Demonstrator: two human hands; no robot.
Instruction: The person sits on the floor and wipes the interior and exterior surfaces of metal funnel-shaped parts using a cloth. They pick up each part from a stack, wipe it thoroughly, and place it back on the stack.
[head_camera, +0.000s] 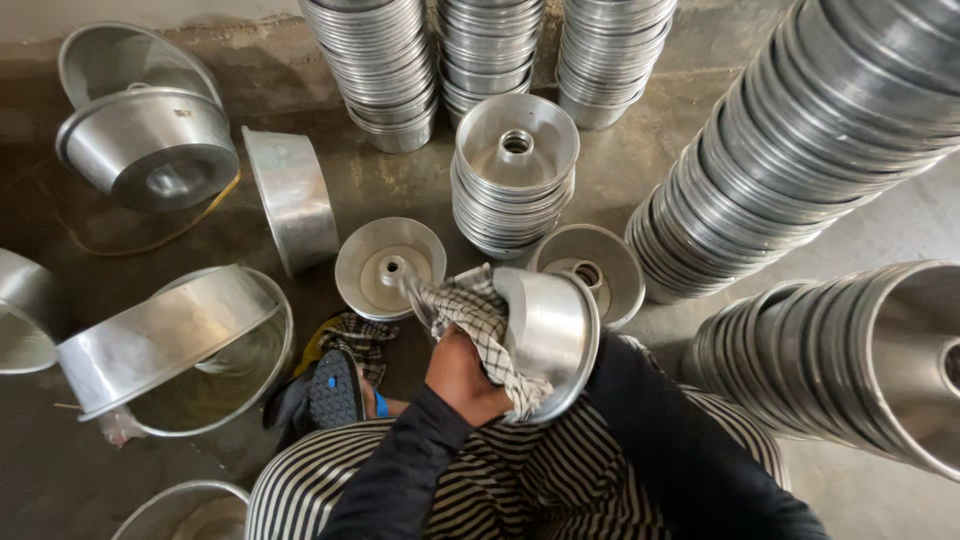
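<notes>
My left hand (462, 378) is closed on a black-and-white checked cloth (478, 322) and presses it against the outside of an aluminium tube pan (552, 322). The pan is tilted on its side above my lap. My right arm in a dark sleeve (650, 420) reaches to the pan's far side, where the pan's rim hides my right hand as it holds the pan. Just beyond the cloth, a shallow round pan with a centre tube (388, 266) lies on the floor.
Tall stacks of nested aluminium pans stand at the back (378, 60), in the centre (514, 175) and lean at the right (800, 140), (860, 360). Loose pans and wide rings (165, 335) lie at the left on the concrete floor. A sandalled foot (335, 390) rests near my striped lap.
</notes>
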